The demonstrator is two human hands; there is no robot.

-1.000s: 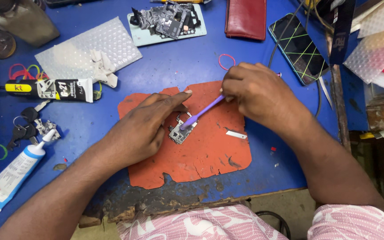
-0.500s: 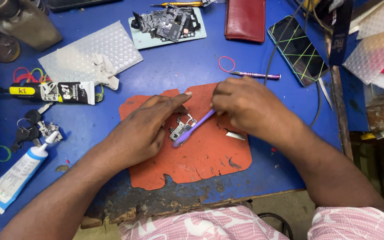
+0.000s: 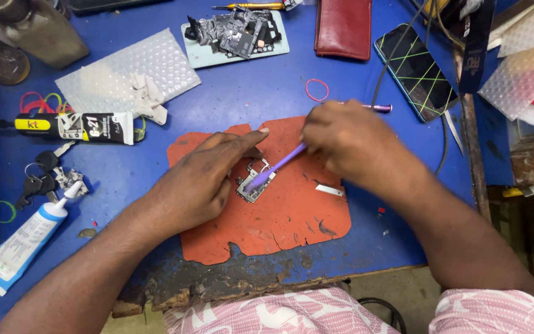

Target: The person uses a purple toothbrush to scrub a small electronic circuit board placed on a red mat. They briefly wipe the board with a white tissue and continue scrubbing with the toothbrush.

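**Brush sweeping back up across the board**

The blue bench (image 3: pixel 261 99) is crowded as ever, and the orange mat (image 3: pixel 279 216) is sitting square in front of the person. The left hand (image 3: pixel 202 179) is lying flat on the mat, fingers together and stretched out, pinning the board (image 3: pixel 251 184) by its left edge exactly as it was a second ago. The right hand (image 3: pixel 350 142) is closed around the purple brush (image 3: pixel 276 166) and is blurring; half a second ago it was lower and nearer the board, now it is drawing up and right again. The bristles are staying on the board, so the scrubbing is going on stroke after stroke
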